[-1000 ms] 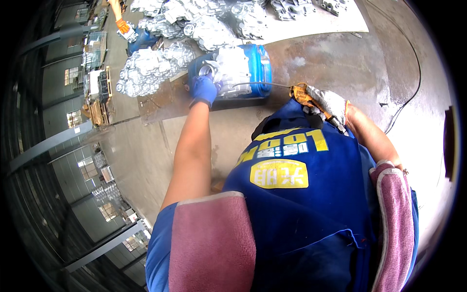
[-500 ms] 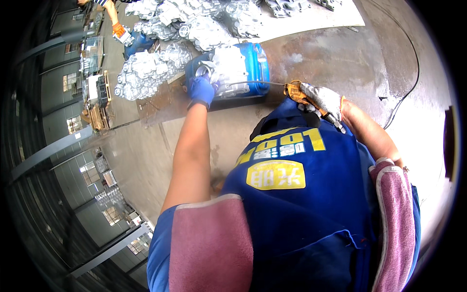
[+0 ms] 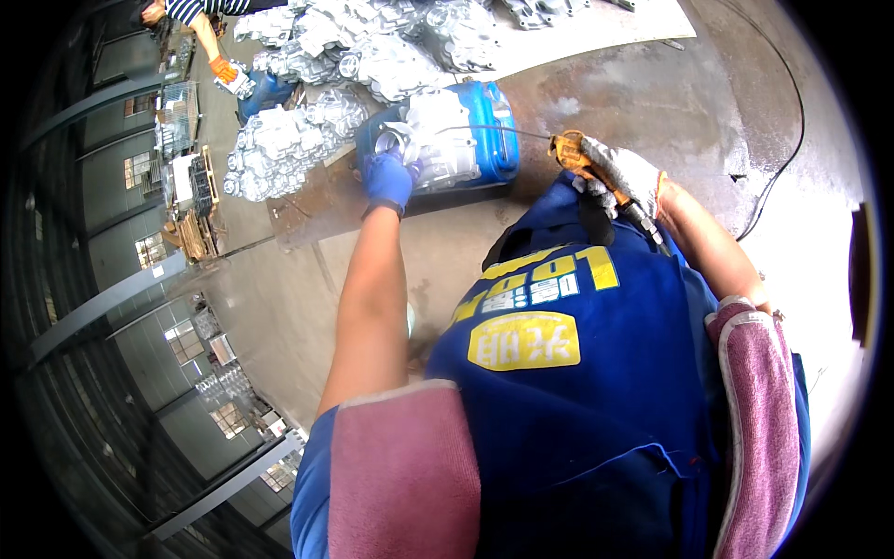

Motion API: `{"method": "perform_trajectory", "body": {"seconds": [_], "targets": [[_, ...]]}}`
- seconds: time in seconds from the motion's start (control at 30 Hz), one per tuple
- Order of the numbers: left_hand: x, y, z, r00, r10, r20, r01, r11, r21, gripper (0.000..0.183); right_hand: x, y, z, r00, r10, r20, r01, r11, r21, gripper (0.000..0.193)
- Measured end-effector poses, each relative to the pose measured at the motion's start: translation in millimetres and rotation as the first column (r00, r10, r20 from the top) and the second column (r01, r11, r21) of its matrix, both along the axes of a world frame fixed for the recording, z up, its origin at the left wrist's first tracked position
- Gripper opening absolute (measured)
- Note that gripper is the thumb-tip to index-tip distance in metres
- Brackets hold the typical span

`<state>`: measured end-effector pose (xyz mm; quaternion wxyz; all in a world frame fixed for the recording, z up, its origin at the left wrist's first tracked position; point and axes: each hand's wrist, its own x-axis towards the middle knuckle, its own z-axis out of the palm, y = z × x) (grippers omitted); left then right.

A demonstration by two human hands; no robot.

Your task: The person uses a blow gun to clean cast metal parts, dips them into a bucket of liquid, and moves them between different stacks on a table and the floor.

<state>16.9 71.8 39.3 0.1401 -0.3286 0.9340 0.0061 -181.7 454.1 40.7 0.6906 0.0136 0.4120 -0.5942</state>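
Observation:
A silver-grey cast metal housing rests on a blue plastic drum that lies on its side. My left hand, in a blue glove, is closed on the housing's near left side, by a round opening. My right hand, in a whitish knit glove, is wrapped round a yellow air tool with a metal fitting at its back end. From the tool a long thin rod reaches left across the top of the housing. Whether its tip touches the metal I cannot tell.
Several similar castings are heaped left of and beyond the drum, some on a pale sheet. At the far left a co-worker's orange-gloved hand holds a casting by another blue drum. A dark hose curves over the floor at right.
My right hand has lifted the air tool slightly, and its rod has shifted farther up across the housing. My left hand stays on the casting. More of the co-worker shows.

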Motion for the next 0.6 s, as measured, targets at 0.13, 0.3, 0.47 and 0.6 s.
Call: {"method": "perform_trajectory", "body": {"seconds": [0.13, 0.3, 0.47, 0.6], "targets": [[-1.4, -5.1, -0.4, 1.000, -0.012, -0.005, 0.012, 1.000, 0.017, 0.056, 4.3, -5.6, -11.7, 0.998, 0.062, 0.021, -0.062, 0.998, 0.024, 0.045], [4.8, 1.4, 2.2, 0.991, -0.071, -0.114, 0.081, 0.993, 0.087, 0.052, -7.1, 4.7, -15.6, 0.915, -0.081, 0.395, 0.139, 0.983, -0.122, 0.043], [10.2, 10.9, 0.2, 0.988, -0.084, -0.133, 0.091, 0.995, 0.047, 0.048, -3.7, -8.9, -37.2, 0.856, -0.094, 0.509, 0.163, 0.982, -0.093, 0.044], [8.9, 12.9, 3.3, 0.990, -0.089, -0.110, 0.094, 0.995, 0.038, 0.048, -1.1, -18.4, -48.3, 0.834, -0.038, 0.551, 0.134, 0.982, -0.135, 0.044]]}}
